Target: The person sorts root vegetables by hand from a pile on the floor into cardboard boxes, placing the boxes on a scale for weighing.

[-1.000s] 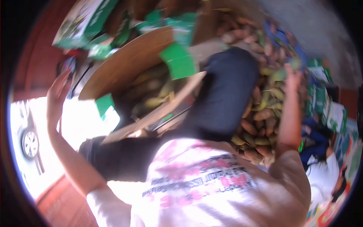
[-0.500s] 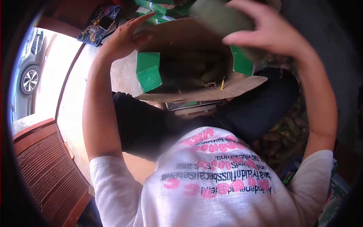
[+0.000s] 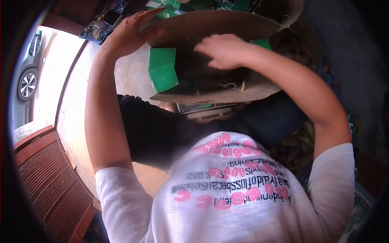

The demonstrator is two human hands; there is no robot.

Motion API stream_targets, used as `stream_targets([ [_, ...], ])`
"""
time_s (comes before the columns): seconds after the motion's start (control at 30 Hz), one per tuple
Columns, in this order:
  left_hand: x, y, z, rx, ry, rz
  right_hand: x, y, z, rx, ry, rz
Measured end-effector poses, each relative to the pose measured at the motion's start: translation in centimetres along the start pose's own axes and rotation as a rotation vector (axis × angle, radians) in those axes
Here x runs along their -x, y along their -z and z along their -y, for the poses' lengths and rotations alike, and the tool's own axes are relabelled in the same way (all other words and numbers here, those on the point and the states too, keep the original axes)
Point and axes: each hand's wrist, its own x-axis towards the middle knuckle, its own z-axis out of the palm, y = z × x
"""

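A cardboard box (image 3: 227, 24) with green-printed side flaps (image 3: 163, 69) stands before my crossed legs, its inside deep in shadow. My right hand (image 3: 227, 50) is over the box opening, palm down. Its fingers and thumb are apart, with only dark box interior showing between them. What lies beneath the palm is hidden. Beside the box's upper left edge is my left hand (image 3: 131, 34), open with fingers stretched out and nothing in it. On the near flap a small yellow twisted piece (image 3: 243, 86) stands up.
Behind the box are several green-and-white cartons (image 3: 174, 8). A phone (image 3: 112, 17) rests on a patterned item at upper left. Many small dark items (image 3: 298, 141) lie on the ground at right. A carved reddish-brown wooden panel (image 3: 52, 182) is at left.
My right hand has moved left and down from the right side to over the box opening. The blurred, large grey-green object it held is out of sight. My left hand has barely moved.
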Motion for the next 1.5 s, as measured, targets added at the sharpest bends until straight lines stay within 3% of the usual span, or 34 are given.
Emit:
stream_targets([
  [0.2, -0.5, 1.0, -0.6, 0.103, -0.056, 0.0, 9.7, 3.4, -4.1, -0.438, -0.015, -0.364],
  [0.23, -0.5, 3.1, -4.8, 0.339, 0.235, 0.054, 11.6, 3.8, -3.7, -0.522, -0.082, -0.418],
  [0.27, -0.7, 3.6, -6.0, 0.32, 0.285, 0.081, 13.7, 5.6, -2.3, -0.507, -0.171, -0.396],
  [0.33, -0.9, 2.7, -4.6, 0.161, 0.021, -0.014, 16.7, 6.8, -1.4, -0.506, -0.298, -0.418],
  [0.47, -1.2, 2.4, -5.5, 0.359, 0.043, 0.011, 20.8, 5.8, -0.5, -0.717, -0.422, -0.563],
  [0.6, -1.9, 1.6, -3.4, 0.372, -0.012, -0.057, 23.1, 2.3, -1.9, -0.773, -0.353, -0.591],
  [0.63, -1.9, 0.8, -0.5, 0.369, -0.062, -0.047, 23.0, 1.5, -1.6, -0.731, -0.303, -0.727],
  [0.67, -2.6, 0.1, 0.8, 0.366, -0.123, -0.045, 22.9, 1.3, -1.2, -0.683, -0.287, -0.712],
  [0.7, -2.7, 0.0, -0.4, 0.441, -0.162, -0.145, 23.0, 1.6, -0.9, -0.621, -0.277, -0.704],
  [0.77, -2.8, 0.6, -1.6, 0.208, -0.148, -0.164, 22.3, 1.4, -0.2, -0.492, -0.214, -0.71],
  [0.97, -3.7, 0.2, -5.7, 0.133, -0.21, -0.022, 18.6, -1.4, 2.0, -0.251, -0.085, -0.576],
  [1.1, -4.1, -0.8, -7.0, 0.169, -0.107, 0.059, 16.3, -2.5, 1.9, -0.187, -0.133, -0.487],
  [1.13, -4.3, -0.5, -7.1, 0.187, -0.066, 0.064, 15.7, -2.9, 1.9, -0.127, -0.107, -0.593],
  [1.43, -5.6, -0.9, -4.4, -0.132, 0.028, 0.267, 13.4, -2.8, 1.9, -0.043, -0.055, -0.636],
  [1.5, -5.4, -2.2, -4.0, -0.179, -0.014, 0.153, 13.4, -2.1, 2.0, -0.038, -0.047, -0.583],
])
